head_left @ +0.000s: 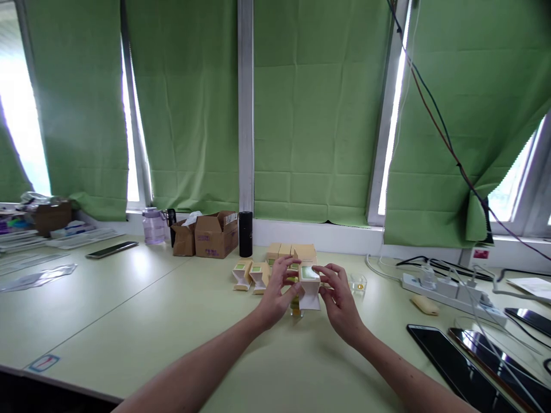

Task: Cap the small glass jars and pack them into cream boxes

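Both hands, left hand (275, 292) and right hand (340, 298), grip a small white carton (310, 287) upright on the table (129, 321).

My body in view: two long forearms, bare along their whole visible length, ending in left hand (278, 297) and right hand (341, 304).

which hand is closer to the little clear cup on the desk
Right. The right hand grips the white box just left of the clear cup; the left hand holds the box's other side, farther off.
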### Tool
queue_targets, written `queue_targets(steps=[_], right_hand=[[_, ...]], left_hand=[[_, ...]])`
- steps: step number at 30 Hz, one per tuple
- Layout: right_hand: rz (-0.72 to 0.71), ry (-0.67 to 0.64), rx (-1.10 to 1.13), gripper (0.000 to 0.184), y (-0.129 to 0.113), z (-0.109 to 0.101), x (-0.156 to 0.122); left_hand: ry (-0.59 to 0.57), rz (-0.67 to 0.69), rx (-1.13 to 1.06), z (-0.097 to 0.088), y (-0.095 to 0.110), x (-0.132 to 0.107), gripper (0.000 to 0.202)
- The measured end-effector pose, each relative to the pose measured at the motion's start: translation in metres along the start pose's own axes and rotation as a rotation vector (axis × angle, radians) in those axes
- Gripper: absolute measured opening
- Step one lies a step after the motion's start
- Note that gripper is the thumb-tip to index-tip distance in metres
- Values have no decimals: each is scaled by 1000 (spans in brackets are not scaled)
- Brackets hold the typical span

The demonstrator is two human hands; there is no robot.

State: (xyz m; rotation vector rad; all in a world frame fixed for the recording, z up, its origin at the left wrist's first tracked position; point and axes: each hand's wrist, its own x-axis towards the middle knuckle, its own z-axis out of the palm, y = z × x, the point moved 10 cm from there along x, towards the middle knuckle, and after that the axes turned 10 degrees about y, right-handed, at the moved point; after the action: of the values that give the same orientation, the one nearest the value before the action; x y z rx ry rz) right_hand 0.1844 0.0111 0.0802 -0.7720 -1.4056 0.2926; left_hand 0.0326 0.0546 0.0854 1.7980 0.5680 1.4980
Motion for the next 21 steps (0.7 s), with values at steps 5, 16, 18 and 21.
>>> queue_targets(steps=[5, 16, 18, 21], right_hand=[[7, -4, -4, 38, 3, 1, 0], [53, -85, 33, 35, 6, 7, -4], [60, -98, 39, 36, 6, 8, -5], [62, -104, 46, 36, 5, 9, -5]], left_hand=[[-8, 10, 30, 1, 2, -1, 46], [68, -2, 75, -2, -6, 1, 49], [82, -14, 67, -2, -8, 2, 47], [97, -26, 73, -3, -8, 2, 46]])
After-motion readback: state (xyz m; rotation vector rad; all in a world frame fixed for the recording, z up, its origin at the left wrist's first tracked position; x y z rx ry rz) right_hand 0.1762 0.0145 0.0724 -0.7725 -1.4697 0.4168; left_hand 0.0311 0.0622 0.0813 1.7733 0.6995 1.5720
